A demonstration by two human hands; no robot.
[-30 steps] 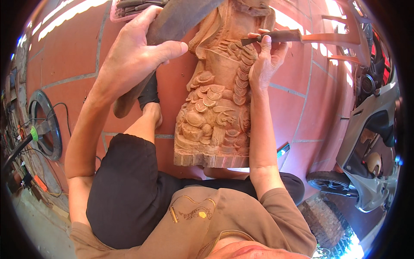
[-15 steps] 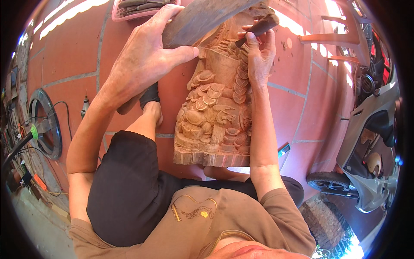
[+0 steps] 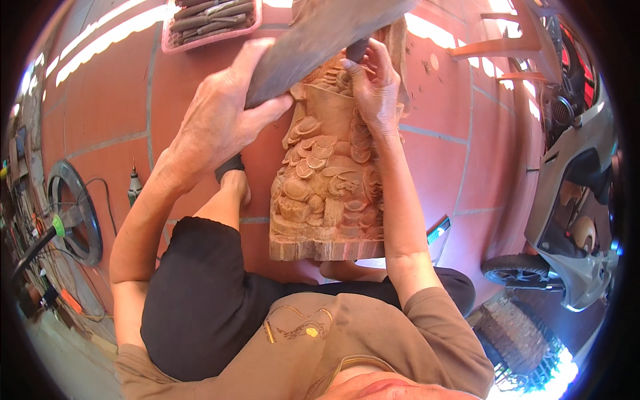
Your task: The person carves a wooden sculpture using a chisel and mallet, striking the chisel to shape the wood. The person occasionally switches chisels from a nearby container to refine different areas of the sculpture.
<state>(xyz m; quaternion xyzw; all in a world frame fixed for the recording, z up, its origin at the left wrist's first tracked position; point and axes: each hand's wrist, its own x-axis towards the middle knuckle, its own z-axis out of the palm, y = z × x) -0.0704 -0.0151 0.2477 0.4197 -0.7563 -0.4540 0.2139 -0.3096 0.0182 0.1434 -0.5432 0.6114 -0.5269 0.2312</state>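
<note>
My left hand (image 3: 223, 103) grips a wooden mallet (image 3: 313, 50), a long grey-brown club slanting up to the right. Its far end passes over the top of the carving. My right hand (image 3: 375, 87) is closed around the dark handle of a chisel (image 3: 357, 49); its blade is hidden. Below both hands lies a brown wood carving (image 3: 327, 180) with rounded, coin-like and leaf-like relief, its flat lower edge toward me. My right wrist and forearm run along the carving's right side. The mallet covers part of the carving's far end.
A pink tray (image 3: 212, 44) full of dark-handled tools stands at the far left. On the left are a rotary tool (image 3: 134, 185) and a round fan-like frame (image 3: 75, 212) with cables. A phone (image 3: 438, 230) lies to the right, with a chair (image 3: 513, 48) and a motorbike (image 3: 573, 220) beyond.
My right hand and the chisel have shifted left, and the handle now stands close under the mallet. The mallet sits slightly lower. More of the tool tray shows.
</note>
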